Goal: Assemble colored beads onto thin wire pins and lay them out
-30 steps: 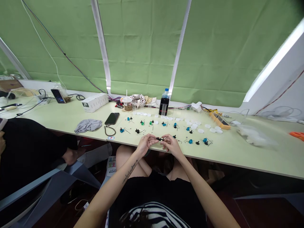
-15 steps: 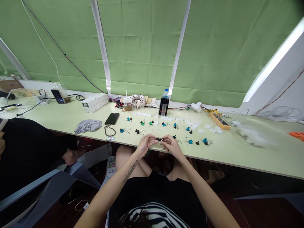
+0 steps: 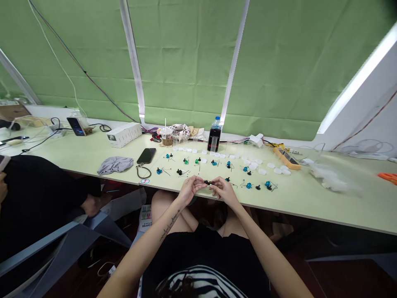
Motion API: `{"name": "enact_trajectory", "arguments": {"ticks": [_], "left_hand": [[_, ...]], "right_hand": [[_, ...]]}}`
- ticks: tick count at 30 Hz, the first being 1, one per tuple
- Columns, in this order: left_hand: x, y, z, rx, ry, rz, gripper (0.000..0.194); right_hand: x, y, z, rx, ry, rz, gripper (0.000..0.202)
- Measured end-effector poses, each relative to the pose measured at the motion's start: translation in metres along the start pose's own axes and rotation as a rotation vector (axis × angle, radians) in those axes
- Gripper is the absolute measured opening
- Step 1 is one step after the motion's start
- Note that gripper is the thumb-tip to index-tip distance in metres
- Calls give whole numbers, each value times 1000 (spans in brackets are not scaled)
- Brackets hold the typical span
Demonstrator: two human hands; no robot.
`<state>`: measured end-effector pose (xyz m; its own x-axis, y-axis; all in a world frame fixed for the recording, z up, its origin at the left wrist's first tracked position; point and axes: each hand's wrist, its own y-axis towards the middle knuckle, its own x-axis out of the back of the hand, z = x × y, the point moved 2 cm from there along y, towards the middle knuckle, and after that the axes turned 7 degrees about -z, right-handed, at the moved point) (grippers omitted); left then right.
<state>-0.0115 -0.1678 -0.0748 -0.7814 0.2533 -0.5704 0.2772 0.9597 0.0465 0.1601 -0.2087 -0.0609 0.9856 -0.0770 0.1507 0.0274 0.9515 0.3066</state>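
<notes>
At the table's front edge, my left hand [image 3: 190, 188] and my right hand [image 3: 223, 189] meet around a small black part [image 3: 207, 182]. Each hand pinches one side of it between thumb and fingers; its exact kind is too small to make out. Just beyond my hands lie several small sets of blue or green and black knob-like pieces with thin metal pins, such as a blue piece [image 3: 249, 185] and a black piece [image 3: 258, 187] to the right, and a black piece [image 3: 179, 171] to the left.
Round white caps [image 3: 262, 171] lie in a loose row behind the pieces. A phone [image 3: 146, 155] with a strap and a grey cloth [image 3: 115, 164] are at left. A phone leans on a bottle [image 3: 216, 122] at the back. A yellow meter [image 3: 287, 158] lies right. Another person [image 3: 40, 198] sits at far left.
Between my fingertips the small black part has turned slightly. Both hands otherwise stay in the same place.
</notes>
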Motion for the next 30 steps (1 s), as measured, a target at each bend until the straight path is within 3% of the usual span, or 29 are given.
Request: {"name": "enact_trajectory", "arguments": {"ticks": [30], "left_hand": [[-2,-2,-3,2,15,-14,31]], "right_hand": [[0,0,0,-8,9,-14,33]]}}
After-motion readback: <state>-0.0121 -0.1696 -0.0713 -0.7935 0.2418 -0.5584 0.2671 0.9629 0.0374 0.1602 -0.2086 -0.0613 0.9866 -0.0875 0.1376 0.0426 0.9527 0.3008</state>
